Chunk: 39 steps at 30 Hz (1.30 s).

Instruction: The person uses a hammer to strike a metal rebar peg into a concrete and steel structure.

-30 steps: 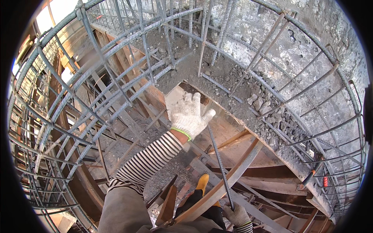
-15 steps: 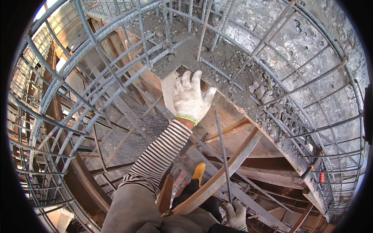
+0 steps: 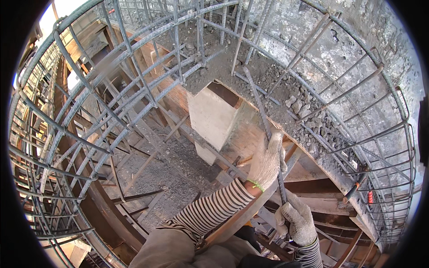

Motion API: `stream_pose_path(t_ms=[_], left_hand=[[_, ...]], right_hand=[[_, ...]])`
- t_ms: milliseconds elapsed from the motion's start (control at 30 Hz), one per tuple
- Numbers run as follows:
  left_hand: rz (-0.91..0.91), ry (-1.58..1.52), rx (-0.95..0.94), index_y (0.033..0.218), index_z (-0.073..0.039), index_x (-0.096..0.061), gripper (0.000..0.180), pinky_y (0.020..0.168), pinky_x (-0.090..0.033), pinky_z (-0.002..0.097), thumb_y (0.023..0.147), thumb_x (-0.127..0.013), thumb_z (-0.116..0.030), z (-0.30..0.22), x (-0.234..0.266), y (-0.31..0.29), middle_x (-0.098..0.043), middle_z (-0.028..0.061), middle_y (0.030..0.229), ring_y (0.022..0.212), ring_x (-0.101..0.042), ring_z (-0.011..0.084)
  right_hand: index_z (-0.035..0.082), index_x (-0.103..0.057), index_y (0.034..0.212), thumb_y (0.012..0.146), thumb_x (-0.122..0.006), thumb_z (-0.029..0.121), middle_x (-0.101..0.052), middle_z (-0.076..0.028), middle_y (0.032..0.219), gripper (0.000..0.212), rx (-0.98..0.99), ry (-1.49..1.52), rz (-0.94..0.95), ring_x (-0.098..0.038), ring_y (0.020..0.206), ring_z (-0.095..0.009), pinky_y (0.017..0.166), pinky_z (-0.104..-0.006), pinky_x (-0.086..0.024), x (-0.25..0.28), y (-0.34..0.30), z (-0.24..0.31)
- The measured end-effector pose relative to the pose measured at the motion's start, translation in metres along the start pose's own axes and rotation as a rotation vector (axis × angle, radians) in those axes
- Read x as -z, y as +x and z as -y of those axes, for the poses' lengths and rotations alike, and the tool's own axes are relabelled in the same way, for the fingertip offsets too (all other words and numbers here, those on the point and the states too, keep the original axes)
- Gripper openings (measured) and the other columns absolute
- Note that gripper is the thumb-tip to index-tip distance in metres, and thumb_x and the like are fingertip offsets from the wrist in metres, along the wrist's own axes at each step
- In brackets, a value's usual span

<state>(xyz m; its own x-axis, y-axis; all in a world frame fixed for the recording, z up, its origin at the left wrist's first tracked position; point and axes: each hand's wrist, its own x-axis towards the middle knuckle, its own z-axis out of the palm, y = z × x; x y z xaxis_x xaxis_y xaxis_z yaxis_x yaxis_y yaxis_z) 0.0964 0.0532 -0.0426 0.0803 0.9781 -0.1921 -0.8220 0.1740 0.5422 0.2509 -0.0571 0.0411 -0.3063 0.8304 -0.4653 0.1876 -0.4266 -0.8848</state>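
Both my hands wear pale knitted gloves and hold one long, thin steel bar (image 3: 258, 97). My left hand (image 3: 268, 158) is closed around its middle. Lower down, my right hand (image 3: 298, 219) grips the bar near its bottom end. The bar slants up to the left, and its upper tip is over the grey, rubble-strewn concrete ledge (image 3: 214, 67); whether it touches there I cannot tell. Left of the bar, a pale box-like panel (image 3: 211, 117) with a dark gap at its top sits against the ledge's wooden edge.
A curved rebar cage (image 3: 71, 116) rises on the left, and more bars arch across the concrete wall (image 3: 339, 53). Broken stones (image 3: 298, 103) lie on the ledge. A tool with an orange-and-black handle (image 3: 356, 187) rests at right. A wooden beam (image 3: 232, 223) crosses below my hands.
My left hand has left the top of the pale panel and moved right and down onto the bar. My right hand has come up and right, raising the bar's tip onto the ledge area.
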Motion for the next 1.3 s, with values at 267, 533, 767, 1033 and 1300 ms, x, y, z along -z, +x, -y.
stream_pose_path(t_ms=[267, 533, 767, 1033, 1300], left_hand=[[-0.205, -0.16, -0.092, 0.103, -0.011, -0.058, 0.027, 0.048, -0.047, 0.0379, 0.107, -0.052, -0.037, -0.043, -0.054, 0.108, -0.059, 0.004, 0.077, 0.058, -0.06, 0.0213], [-0.193, 0.085, -0.161, 0.101, -0.008, -0.059, 0.033, 0.055, -0.049, 0.0394, 0.106, -0.049, -0.039, -0.084, -0.067, 0.151, -0.059, 0.006, 0.081, 0.062, -0.06, 0.0236], [0.07, 0.31, -0.345, 0.114, -0.001, -0.061, 0.036, 0.067, -0.05, 0.0286, 0.105, -0.062, -0.036, -0.06, -0.026, 0.101, -0.062, 0.0016, 0.091, 0.076, -0.059, 0.0108], [-0.131, 0.408, -0.216, 0.104, -0.008, -0.067, 0.035, 0.053, -0.051, 0.035, 0.103, -0.061, -0.043, -0.045, -0.007, 0.109, -0.061, 0.003, 0.088, 0.065, -0.06, 0.0149], [-0.034, 0.312, -0.237, 0.117, -0.005, -0.061, 0.035, 0.058, -0.051, 0.0312, 0.104, -0.059, -0.037, -0.067, -0.007, 0.11, -0.06, 0.003, 0.083, 0.065, -0.058, 0.0152]], right_hand=[[0.002, -0.033, 0.158, 0.108, -0.039, 0.012, -0.061, -0.016, 0.094, 0.052, -0.173, 0.851, 0.247, -0.043, 0.047, -0.005, 0.033, -0.021, -0.032, 0.025, 0.036, 0.143], [-0.018, -0.037, 0.147, 0.107, -0.042, 0.01, -0.066, -0.012, 0.097, 0.049, 0.127, 0.506, 0.154, -0.057, 0.057, -0.006, 0.041, -0.0161, -0.047, 0.029, 0.064, 0.194], [-0.004, -0.041, 0.154, 0.101, -0.054, 0.008, -0.06, -0.006, 0.078, 0.056, 0.243, 0.319, -0.047, -0.046, 0.045, -0.009, 0.036, -0.0227, -0.032, -0.006, 0.046, 0.073], [0.003, -0.047, 0.148, 0.106, -0.05, 0.012, -0.061, -0.008, 0.076, 0.043, -0.101, 0.672, 0.075, -0.045, 0.042, -0.009, 0.032, -0.0227, -0.031, 0.012, 0.043, 0.12], [-0.004, -0.045, 0.149, 0.105, -0.056, 0.013, -0.061, -0.002, 0.082, 0.049, 0.101, 0.344, 0.201, -0.053, 0.052, -0.006, 0.042, -0.0197, -0.041, 0.022, 0.07, 0.11]])
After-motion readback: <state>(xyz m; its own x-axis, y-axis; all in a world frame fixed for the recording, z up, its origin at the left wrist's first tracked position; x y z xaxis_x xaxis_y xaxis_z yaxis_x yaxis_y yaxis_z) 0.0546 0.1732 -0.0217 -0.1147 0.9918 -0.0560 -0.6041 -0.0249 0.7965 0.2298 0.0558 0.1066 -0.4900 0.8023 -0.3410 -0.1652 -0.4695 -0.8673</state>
